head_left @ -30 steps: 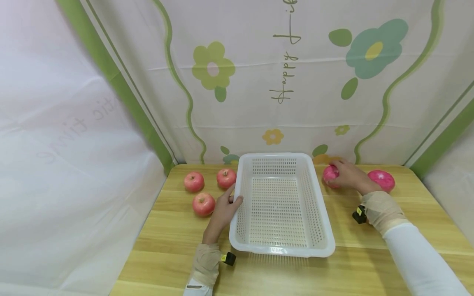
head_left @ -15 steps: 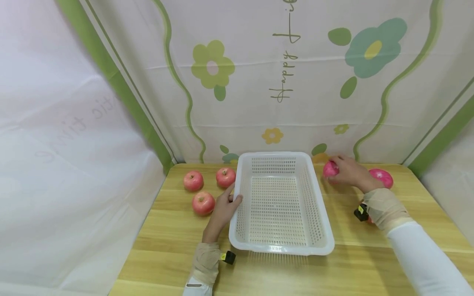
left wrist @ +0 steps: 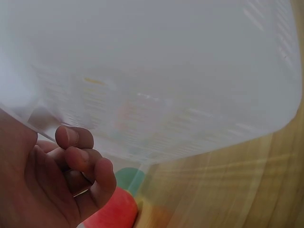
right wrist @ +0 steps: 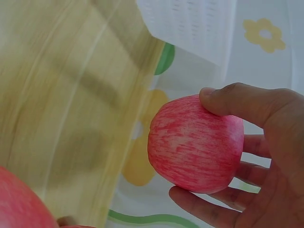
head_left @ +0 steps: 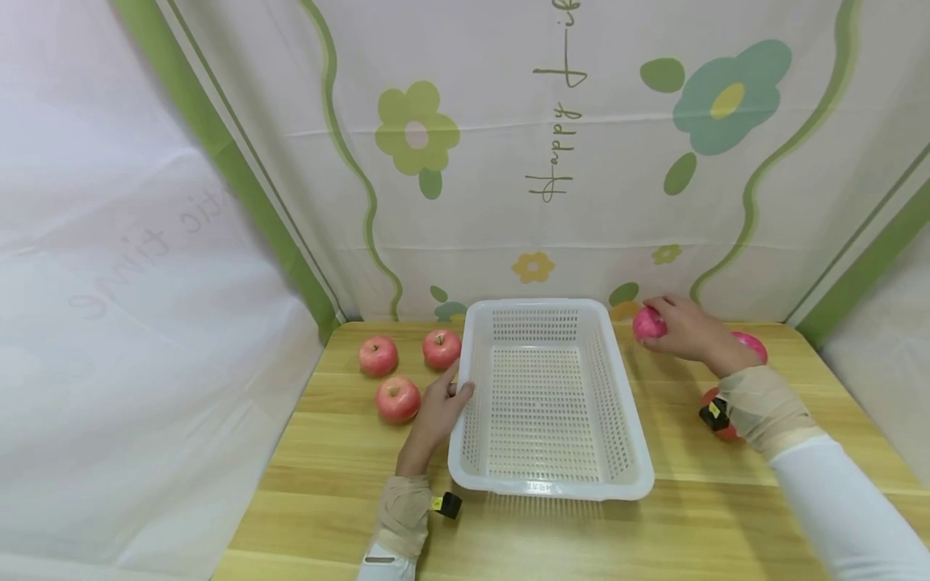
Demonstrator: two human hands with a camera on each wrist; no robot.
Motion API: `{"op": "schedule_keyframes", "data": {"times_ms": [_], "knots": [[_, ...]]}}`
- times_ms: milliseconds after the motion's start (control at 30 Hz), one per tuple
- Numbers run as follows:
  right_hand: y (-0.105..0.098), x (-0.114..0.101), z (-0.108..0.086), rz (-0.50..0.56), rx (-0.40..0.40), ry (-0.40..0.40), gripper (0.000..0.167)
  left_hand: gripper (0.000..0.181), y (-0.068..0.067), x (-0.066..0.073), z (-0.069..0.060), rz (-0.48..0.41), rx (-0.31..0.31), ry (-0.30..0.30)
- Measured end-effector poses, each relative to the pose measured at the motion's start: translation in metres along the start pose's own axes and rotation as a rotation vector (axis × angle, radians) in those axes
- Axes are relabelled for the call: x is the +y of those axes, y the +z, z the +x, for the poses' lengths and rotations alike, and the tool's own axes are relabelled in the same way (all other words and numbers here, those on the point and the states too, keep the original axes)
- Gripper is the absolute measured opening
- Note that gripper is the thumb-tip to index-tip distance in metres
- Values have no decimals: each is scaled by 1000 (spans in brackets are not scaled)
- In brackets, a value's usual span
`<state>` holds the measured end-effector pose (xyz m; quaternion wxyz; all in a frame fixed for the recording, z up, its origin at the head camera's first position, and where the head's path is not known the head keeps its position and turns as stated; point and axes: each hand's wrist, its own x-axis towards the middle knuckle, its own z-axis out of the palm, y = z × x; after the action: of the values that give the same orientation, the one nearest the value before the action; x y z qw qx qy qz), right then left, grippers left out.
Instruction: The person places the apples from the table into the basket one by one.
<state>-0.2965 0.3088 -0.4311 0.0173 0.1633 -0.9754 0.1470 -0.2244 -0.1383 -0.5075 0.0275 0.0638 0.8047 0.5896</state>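
A white perforated basket (head_left: 545, 411) with nothing in it stands on the wooden table. My left hand (head_left: 438, 410) grips its left rim, thumb over the edge; in the left wrist view the curled fingers (left wrist: 103, 178) lie under the basket's side (left wrist: 166, 85). Off the basket's right back corner, my right hand (head_left: 686, 329) holds a pink-red apple (head_left: 648, 323). The right wrist view shows this apple (right wrist: 194, 145) between thumb and fingers, raised off the table, with the hand (right wrist: 266, 142) on its right side.
Three apples lie left of the basket: one (head_left: 379, 356) at the back left, one (head_left: 441, 349) near the rim, one (head_left: 398, 399) in front. Right of the basket, a pink fruit (head_left: 751, 345) and a red one (head_left: 729, 429) are partly hidden by the right arm. A patterned curtain hangs behind.
My right hand has lifted the apple slightly up from the table. The red fruit by the right wrist has come into fuller view. My left hand stays on the basket rim.
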Motion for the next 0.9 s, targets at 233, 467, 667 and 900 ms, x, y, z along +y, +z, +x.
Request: {"op": "schedule_keyframes", "data": {"times_ms": [233, 467, 667, 900], "knots": [[-10, -11, 1, -31, 33, -40, 73, 61, 0, 0, -1, -18, 4, -2], [-23, -25, 2, -69, 52, -56, 68, 61, 0, -2, -1, -26, -2, -3], [-32, -36, 3, -82, 67, -84, 69, 62, 0, -4, 0, -45, -9, -1], [-38, -51, 6, -85, 92, -121, 68, 62, 0, -5, 0, -52, -10, -7]]}}
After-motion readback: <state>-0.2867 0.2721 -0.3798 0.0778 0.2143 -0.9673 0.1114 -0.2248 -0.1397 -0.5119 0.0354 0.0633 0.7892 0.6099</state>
